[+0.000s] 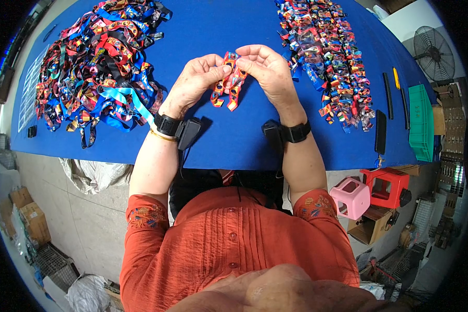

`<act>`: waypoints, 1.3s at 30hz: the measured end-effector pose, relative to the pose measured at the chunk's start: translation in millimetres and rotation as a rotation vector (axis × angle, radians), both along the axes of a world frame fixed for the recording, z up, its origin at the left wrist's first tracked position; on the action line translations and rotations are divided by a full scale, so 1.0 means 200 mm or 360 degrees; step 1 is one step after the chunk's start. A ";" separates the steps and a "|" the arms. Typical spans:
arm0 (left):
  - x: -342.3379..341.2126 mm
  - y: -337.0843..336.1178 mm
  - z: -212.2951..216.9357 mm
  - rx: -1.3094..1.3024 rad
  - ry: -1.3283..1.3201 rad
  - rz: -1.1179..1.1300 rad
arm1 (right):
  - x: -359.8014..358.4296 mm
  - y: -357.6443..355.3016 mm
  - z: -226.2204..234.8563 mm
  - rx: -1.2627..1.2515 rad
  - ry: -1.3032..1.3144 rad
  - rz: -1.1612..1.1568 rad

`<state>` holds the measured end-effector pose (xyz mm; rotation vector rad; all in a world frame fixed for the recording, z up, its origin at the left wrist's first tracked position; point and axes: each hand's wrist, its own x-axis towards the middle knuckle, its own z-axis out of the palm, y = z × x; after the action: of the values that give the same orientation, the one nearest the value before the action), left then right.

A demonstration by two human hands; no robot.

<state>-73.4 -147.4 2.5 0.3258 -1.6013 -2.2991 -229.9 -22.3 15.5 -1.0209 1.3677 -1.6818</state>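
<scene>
Partly behind left hand [198, 79] and right hand [268, 71], a red ribbon [236, 89].

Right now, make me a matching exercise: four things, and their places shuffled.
Things
1. red patterned strap
2. tangled strap pile
3. green bin
4. pink stool

Places
A. beside a red stool
B. between left hand and right hand
C. at the right end of the blue table
D. on the table's left side

Pairs: 1-B, 2-D, 3-C, 4-A
</scene>
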 end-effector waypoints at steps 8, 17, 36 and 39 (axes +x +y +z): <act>0.00 0.00 -0.01 -0.0065 0.0001 -0.0019 | -0.01 -0.02 -0.05 -0.0001 0.0036 0.0032; 0.00 0.00 -0.01 -0.0110 0.0002 -0.0038 | 0.00 -0.02 -0.04 0.0007 0.0014 0.0028; 0.00 0.01 0.02 0.0262 -0.0010 -0.0411 | -0.02 -0.01 -0.01 -0.0066 0.0062 -0.0247; 0.00 0.02 0.01 0.0231 -0.0040 -0.0518 | -0.03 0.00 0.00 -0.0099 0.0027 -0.0259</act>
<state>-72.9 -143.4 5.1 0.1345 -1.6028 -2.6712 -236.6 -23.1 15.8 -0.9826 1.4506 -1.8489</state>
